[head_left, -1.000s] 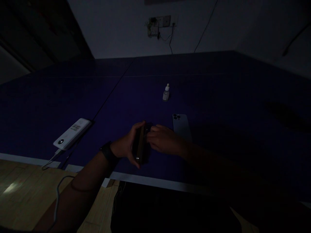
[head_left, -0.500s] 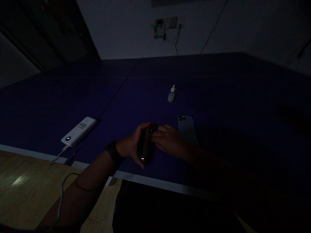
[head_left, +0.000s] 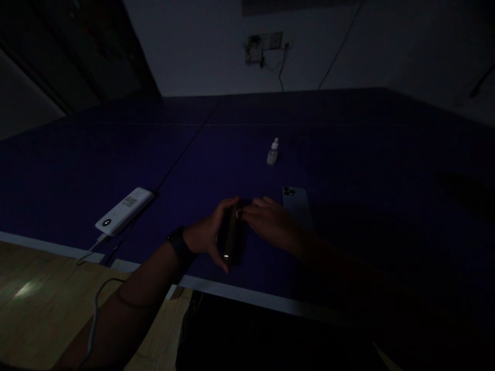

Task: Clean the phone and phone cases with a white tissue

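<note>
My left hand (head_left: pixel 211 234), with a dark band on its wrist, grips a dark flat slab (head_left: pixel 231 234) stood on its long edge. The slab has a brownish narrow side and a bright glint at its near end; in this dim light I cannot tell its kind. At the upper part of that side, the fingers of my right hand (head_left: pixel 266 219) are pinched together. A tiny pale spot shows at their tips, too small to name. Just right of this hand lies a pale blue phone (head_left: pixel 297 206), back up with its camera lenses showing, partly hidden by my forearm.
A white power bank (head_left: pixel 126 208) with a lit round display and a cable lies on the purple tabletop (head_left: pixel 216 154) at left. Beyond my hands stands a small dropper bottle (head_left: pixel 272 153). Wall sockets (head_left: pixel 266 44) with cords are at the back.
My right fingertips have shifted slightly up along the slab's side, and a pale spot shows at them. The left hand keeps its grip. The whole view has shifted slightly.
</note>
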Demonstrator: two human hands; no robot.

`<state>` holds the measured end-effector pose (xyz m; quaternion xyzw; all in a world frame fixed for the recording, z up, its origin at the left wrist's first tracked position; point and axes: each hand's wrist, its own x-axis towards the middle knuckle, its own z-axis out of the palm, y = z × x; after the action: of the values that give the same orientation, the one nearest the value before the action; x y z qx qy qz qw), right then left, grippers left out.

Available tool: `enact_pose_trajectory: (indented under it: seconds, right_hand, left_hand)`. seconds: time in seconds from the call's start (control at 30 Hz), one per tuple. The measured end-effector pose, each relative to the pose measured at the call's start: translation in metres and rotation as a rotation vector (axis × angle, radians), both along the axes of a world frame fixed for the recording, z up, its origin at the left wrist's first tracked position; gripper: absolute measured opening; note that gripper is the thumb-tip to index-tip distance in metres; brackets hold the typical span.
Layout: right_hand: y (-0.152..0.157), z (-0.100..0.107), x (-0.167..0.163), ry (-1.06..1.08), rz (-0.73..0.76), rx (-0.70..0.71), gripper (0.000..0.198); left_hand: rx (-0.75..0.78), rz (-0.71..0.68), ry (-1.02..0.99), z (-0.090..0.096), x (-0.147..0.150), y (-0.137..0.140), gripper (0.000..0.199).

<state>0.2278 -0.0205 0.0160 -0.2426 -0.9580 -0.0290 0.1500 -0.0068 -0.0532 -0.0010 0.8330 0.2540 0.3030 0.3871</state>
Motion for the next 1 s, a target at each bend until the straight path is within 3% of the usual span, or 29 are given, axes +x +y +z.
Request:
enact_pose_trajectory:
  seconds: [0.17, 0.37, 0.53, 0.7, 0.87, 0.93, 1.0]
  right_hand:
    - [-0.003, 0.001, 0.002, 0.000, 0.121, -0.039, 0.024]
    - [-0.018, 0.005, 0.005, 0.070, 0.131, 0.019, 0.020]
    - [-0.029, 0.004, 0.000, -0.024, 0.123, 0.052, 0.012]
    - [-0.033, 0.006, -0.002, -0.030, 0.294, 0.017, 0.011]
    - [-0.022, 0.004, -0.001, -0.004, 0.076, 0.056, 0.014]
    - [-0.020, 0.004, 0.000, -0.029, 0.087, 0.046, 0.014]
    - [-0.021, 0.004, -0.001, -0.051, 0.195, 0.018, 0.012]
  left_hand:
    - [-0.025, -0.007, -0.007, -0.002, 0.000, 0.000, 0.151]
    - [-0.011, -0.003, -0.002, -0.003, 0.000, 0.000, 0.153]
    - [0.015, -0.005, -0.010, -0.001, 0.001, 0.000, 0.151]
    - [0.005, -0.008, -0.005, -0.003, 0.002, 0.000, 0.152]
    - [0.026, 0.004, -0.010, -0.003, 0.002, 0.000, 0.151]
    - [0.031, 0.004, -0.011, -0.002, 0.002, 0.000, 0.151]
    - [0.029, -0.006, -0.009, -0.002, 0.002, 0.000, 0.151]
